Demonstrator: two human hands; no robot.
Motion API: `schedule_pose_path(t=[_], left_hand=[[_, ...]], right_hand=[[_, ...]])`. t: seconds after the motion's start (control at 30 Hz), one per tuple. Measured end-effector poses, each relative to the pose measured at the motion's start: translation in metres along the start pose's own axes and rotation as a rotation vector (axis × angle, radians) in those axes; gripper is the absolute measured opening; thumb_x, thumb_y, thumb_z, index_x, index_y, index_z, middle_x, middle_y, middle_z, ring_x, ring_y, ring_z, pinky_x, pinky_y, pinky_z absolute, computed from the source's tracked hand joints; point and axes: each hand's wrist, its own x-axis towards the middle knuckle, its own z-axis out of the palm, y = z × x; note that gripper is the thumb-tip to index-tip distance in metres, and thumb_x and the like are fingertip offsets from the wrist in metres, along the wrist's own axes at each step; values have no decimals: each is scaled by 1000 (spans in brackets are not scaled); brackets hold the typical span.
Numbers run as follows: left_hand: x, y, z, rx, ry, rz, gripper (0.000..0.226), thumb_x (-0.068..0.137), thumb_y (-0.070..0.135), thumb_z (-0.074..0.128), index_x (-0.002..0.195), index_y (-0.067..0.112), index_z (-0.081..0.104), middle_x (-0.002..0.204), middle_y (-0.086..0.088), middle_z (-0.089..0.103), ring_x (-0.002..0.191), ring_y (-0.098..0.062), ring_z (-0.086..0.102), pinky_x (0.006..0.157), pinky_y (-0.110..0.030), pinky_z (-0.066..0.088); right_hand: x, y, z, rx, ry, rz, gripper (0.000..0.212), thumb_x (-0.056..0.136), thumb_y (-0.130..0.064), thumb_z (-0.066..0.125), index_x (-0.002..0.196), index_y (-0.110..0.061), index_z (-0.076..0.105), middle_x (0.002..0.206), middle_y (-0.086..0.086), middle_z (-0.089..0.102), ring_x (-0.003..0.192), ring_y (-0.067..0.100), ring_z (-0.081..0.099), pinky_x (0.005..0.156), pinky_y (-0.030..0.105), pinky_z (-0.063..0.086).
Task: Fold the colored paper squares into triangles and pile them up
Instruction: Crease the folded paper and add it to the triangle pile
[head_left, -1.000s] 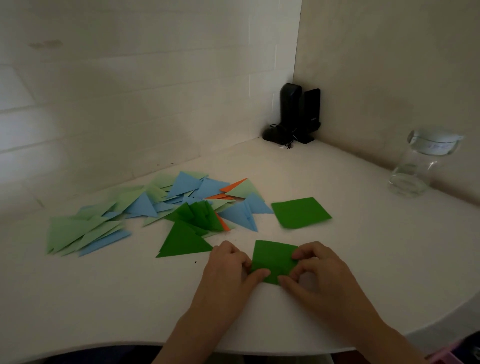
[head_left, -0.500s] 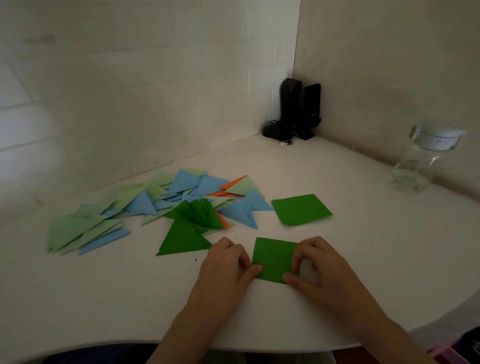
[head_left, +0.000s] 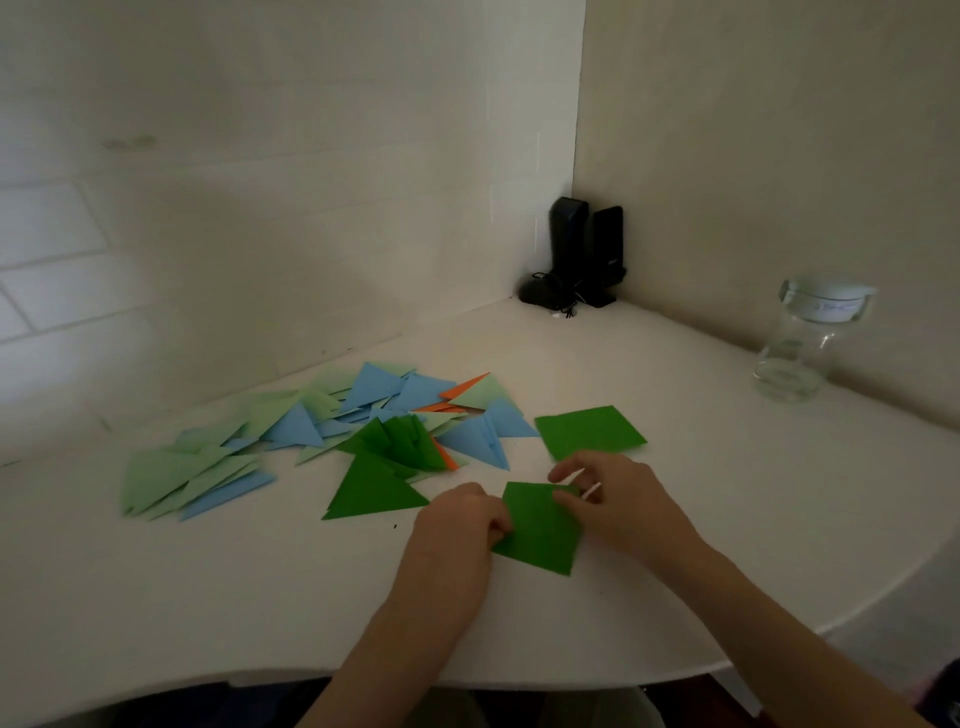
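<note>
A dark green paper square (head_left: 540, 530) lies flat on the white table near the front edge. My left hand (head_left: 457, 530) pinches its left corner. My right hand (head_left: 618, 504) holds its upper right corner with the fingertips on the paper. A second dark green square (head_left: 589, 431) lies just beyond my right hand. To the left lies a dark green folded triangle (head_left: 369, 491), and behind it spreads a loose pile of folded triangles (head_left: 322, 426) in blue, light green, dark green and orange.
A clear glass jar (head_left: 805, 345) with a white lid stands at the right by the wall. Two black upright devices (head_left: 584, 254) with a cable sit in the far corner. The table's curved front edge (head_left: 571, 675) runs below my forearms.
Both hands have shifted on the green square: the right hand moved from its near right corner up to the upper right corner, and the left hand now pinches the left corner.
</note>
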Motion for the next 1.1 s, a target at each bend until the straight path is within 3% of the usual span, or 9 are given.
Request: schedule_pose_path(t=[0.07,0.17,0.3,0.4,0.5,0.6,0.77,0.9,1.1], left_hand=[[-6,4,5,79,25,9,29,98,25,42,112,18,66,113,0,57,105,-14,50,86,-21,36],[-23,14,16,123,106,33,57,88,55,26,100,18,67,104,2,58,98,-14,52,82,-26,42],[-30,19,27,197,179,84,53,75,72,36,85,29,65,91,11,66,85,-10,62,72,-28,52],[-27,17,32,192,239,109,49,74,60,40,95,25,66,93,11,67,86,-9,64,75,-26,52],[-22,8,35,169,255,138,44,74,34,39,102,18,69,91,9,68,87,-10,66,78,-23,48],[-19,-7,37,103,283,175,39,76,24,42,106,21,68,96,9,69,92,-7,62,83,-22,36],[-17,-24,33,-65,290,176,28,83,27,46,99,22,67,95,7,68,92,-8,56,81,-20,35],[-17,-34,24,-71,327,141,16,80,37,53,75,25,62,86,13,66,84,-10,55,74,-32,42],[-21,-39,22,-16,402,-56,21,70,47,72,65,30,61,84,14,57,88,-11,45,76,-27,32]], right_hand=[[-4,-2,0,-10,9,11,14,83,-24,67,91,-33,62,80,-8,62,69,0,57,58,9,40],[-14,1,-4,-5,8,48,22,77,-22,68,93,-36,61,76,-8,63,68,3,59,57,9,41],[-23,4,-7,-43,-54,57,17,77,-24,68,89,-35,65,75,-11,64,66,-4,56,59,5,42],[-23,2,-6,34,-106,77,26,70,-36,64,91,-26,74,76,-8,68,65,-2,58,57,4,39],[-22,-4,-5,119,-173,73,18,83,-20,64,98,-20,74,90,5,72,78,14,64,61,11,40],[-25,-7,-8,168,-222,-75,30,81,-11,64,107,-27,69,90,-7,71,61,0,58,60,8,41],[-16,0,2,-190,-140,-209,35,69,-51,73,101,-38,70,83,-12,51,62,-1,44,62,14,35],[-16,4,14,-155,-44,-195,15,74,-45,74,84,-35,76,76,-12,51,64,2,48,60,15,33],[-11,0,11,-94,-13,-69,18,70,-49,74,73,-32,73,76,-10,57,67,4,54,60,14,39]])
